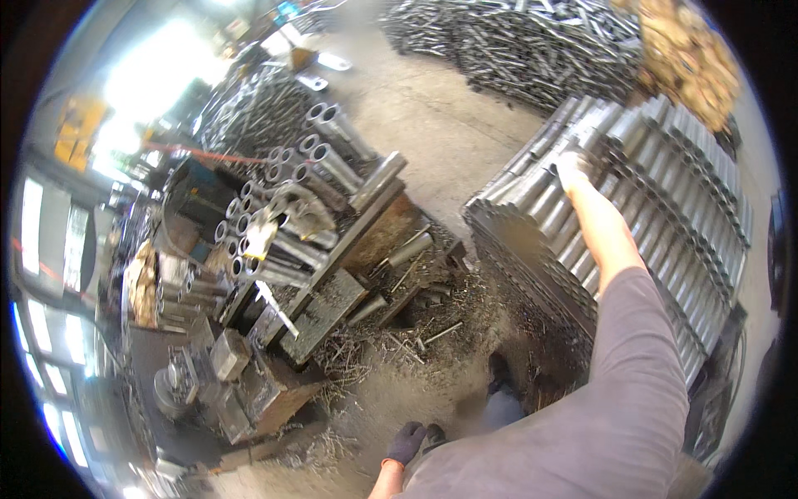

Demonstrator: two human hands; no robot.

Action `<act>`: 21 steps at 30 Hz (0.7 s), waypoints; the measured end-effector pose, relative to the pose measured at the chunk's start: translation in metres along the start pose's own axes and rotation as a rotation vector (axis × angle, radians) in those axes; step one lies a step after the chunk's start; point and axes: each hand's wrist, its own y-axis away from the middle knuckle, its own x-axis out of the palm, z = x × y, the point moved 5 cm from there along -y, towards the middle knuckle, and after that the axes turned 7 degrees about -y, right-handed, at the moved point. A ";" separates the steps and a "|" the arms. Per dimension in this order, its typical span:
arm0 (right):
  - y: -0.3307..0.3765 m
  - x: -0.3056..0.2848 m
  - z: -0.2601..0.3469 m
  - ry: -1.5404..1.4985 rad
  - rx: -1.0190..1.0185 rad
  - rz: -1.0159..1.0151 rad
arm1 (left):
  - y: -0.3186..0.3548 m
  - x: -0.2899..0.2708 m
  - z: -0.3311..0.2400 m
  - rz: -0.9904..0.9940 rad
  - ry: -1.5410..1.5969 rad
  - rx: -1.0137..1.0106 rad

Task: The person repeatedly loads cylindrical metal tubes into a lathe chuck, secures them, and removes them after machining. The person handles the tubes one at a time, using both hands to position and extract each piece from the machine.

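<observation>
While the right hand [575, 169], gloved, fingers curled over a steel tube [611, 137] on top of the stacked tubes [665, 200], the left hand [407, 441] hangs low, loosely curled, empty; best lift one tube squarely, not disturbing neighbours.

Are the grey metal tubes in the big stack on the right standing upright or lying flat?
Lying flat. The grey metal tubes rest on their sides in parallel rows, and the right hand rests on the top row.
</observation>
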 end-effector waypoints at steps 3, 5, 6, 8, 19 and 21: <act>0.006 -0.017 -0.005 0.144 -0.111 0.125 | -0.018 0.015 0.022 0.043 -0.046 0.032; 0.014 -0.042 0.000 0.180 -0.215 0.094 | -0.029 0.029 0.042 0.191 -0.094 -0.057; 0.021 -0.050 0.007 0.460 -0.320 0.138 | -0.035 0.031 0.042 0.159 -0.075 0.009; 0.042 -0.086 0.013 0.363 -0.269 -0.021 | -0.039 0.029 0.044 0.161 -0.090 0.002; 0.442 -0.079 0.174 -0.872 -0.663 0.287 | -0.020 -0.027 -0.011 0.362 1.100 0.068; 0.522 -0.028 0.215 -0.742 -0.587 0.471 | 0.005 -0.043 -0.010 0.540 1.427 0.031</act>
